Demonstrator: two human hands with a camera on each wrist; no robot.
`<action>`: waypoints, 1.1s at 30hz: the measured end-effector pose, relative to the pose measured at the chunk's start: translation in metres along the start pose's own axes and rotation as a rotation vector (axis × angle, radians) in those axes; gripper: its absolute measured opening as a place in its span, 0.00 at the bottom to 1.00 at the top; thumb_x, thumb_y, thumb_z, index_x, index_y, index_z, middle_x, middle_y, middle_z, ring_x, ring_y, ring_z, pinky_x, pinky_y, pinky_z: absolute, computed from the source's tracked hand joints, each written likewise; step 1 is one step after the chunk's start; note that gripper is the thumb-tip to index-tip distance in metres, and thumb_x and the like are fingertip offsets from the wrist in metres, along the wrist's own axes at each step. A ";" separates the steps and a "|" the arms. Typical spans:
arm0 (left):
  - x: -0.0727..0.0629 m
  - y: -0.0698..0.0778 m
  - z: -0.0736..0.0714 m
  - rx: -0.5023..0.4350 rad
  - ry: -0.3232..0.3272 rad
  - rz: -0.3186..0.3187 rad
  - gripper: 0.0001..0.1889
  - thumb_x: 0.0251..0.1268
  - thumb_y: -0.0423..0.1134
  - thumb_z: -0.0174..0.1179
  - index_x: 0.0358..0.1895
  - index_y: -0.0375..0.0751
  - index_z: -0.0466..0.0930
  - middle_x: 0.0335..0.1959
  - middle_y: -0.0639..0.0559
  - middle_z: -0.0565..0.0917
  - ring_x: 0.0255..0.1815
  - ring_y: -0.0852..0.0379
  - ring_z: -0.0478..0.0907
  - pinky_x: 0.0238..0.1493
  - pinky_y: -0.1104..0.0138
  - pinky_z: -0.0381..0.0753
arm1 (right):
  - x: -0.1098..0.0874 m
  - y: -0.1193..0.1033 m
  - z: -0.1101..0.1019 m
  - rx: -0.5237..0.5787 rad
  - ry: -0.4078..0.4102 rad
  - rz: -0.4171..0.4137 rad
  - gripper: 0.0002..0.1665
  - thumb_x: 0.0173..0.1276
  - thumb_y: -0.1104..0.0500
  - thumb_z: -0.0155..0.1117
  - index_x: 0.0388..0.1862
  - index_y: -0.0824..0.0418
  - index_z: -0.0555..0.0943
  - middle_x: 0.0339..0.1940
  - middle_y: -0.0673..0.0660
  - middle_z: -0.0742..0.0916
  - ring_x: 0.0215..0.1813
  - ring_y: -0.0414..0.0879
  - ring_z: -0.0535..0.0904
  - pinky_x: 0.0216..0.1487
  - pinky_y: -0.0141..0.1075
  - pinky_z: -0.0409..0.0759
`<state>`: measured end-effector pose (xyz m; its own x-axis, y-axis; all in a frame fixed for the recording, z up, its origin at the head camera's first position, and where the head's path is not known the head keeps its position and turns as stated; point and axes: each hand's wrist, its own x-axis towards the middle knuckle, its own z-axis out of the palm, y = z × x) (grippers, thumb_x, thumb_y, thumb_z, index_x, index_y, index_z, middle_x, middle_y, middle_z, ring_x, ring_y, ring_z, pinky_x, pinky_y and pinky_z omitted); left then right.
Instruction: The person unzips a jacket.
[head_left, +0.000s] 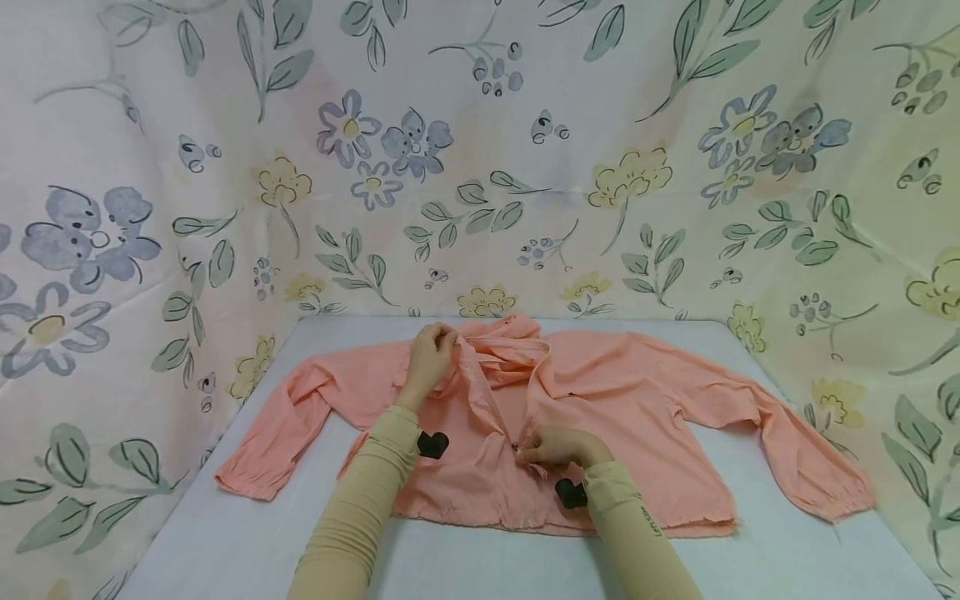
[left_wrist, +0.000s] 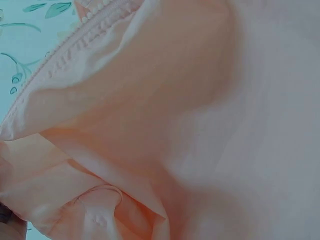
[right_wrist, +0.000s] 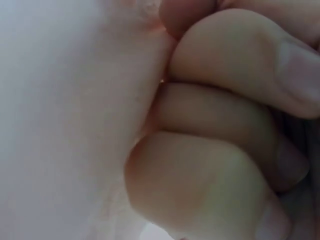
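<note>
A pink hooded zip-up jacket (head_left: 630, 408) lies spread out, front up, with its sleeves out to both sides. Its front is unzipped in a V from the collar down to the zipper slider (head_left: 515, 447). At the collar, my left hand (head_left: 431, 358) pinches the left edge of the opening. My right hand (head_left: 562, 446) has its fingers curled at the bottom of the V, pinching the zipper pull. Pale zipper teeth (left_wrist: 65, 47) and loose cloth fill the left wrist view. In the right wrist view, curled fingers (right_wrist: 215, 105) press against the cloth; the pull itself is hidden.
The jacket rests on a white table (head_left: 217, 550). A floral curtain (head_left: 480, 208) hangs behind and along both sides. The jacket's right cuff (head_left: 847, 496) lies near the table's right edge, its left cuff (head_left: 247, 479) near the left edge.
</note>
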<state>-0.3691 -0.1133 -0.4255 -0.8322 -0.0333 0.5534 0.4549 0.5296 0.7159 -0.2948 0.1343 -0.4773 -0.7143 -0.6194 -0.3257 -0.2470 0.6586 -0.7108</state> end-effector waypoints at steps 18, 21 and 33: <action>-0.008 -0.007 -0.004 -0.030 -0.034 -0.111 0.07 0.67 0.36 0.55 0.35 0.37 0.80 0.28 0.47 0.73 0.29 0.51 0.68 0.32 0.61 0.68 | -0.003 0.000 -0.003 -0.031 0.055 0.047 0.23 0.67 0.52 0.58 0.12 0.53 0.71 0.08 0.45 0.63 0.11 0.37 0.56 0.17 0.29 0.56; -0.012 -0.009 -0.005 -0.039 -0.027 -0.103 0.07 0.67 0.34 0.54 0.40 0.34 0.79 0.32 0.44 0.75 0.35 0.49 0.70 0.36 0.60 0.71 | -0.004 -0.001 -0.005 -0.039 0.072 0.026 0.21 0.67 0.52 0.58 0.13 0.53 0.72 0.09 0.45 0.63 0.12 0.37 0.56 0.17 0.29 0.56; -0.025 0.012 0.015 0.017 -0.043 0.188 0.15 0.66 0.30 0.53 0.54 0.34 0.73 0.52 0.40 0.71 0.55 0.46 0.68 0.54 0.54 0.67 | -0.006 -0.001 -0.012 -0.030 0.123 -0.002 0.23 0.69 0.50 0.56 0.13 0.54 0.71 0.09 0.45 0.64 0.12 0.37 0.57 0.17 0.30 0.58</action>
<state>-0.3476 -0.0935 -0.4375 -0.7456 0.1035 0.6583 0.5990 0.5370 0.5940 -0.2983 0.1425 -0.4675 -0.7882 -0.5649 -0.2444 -0.2666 0.6712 -0.6916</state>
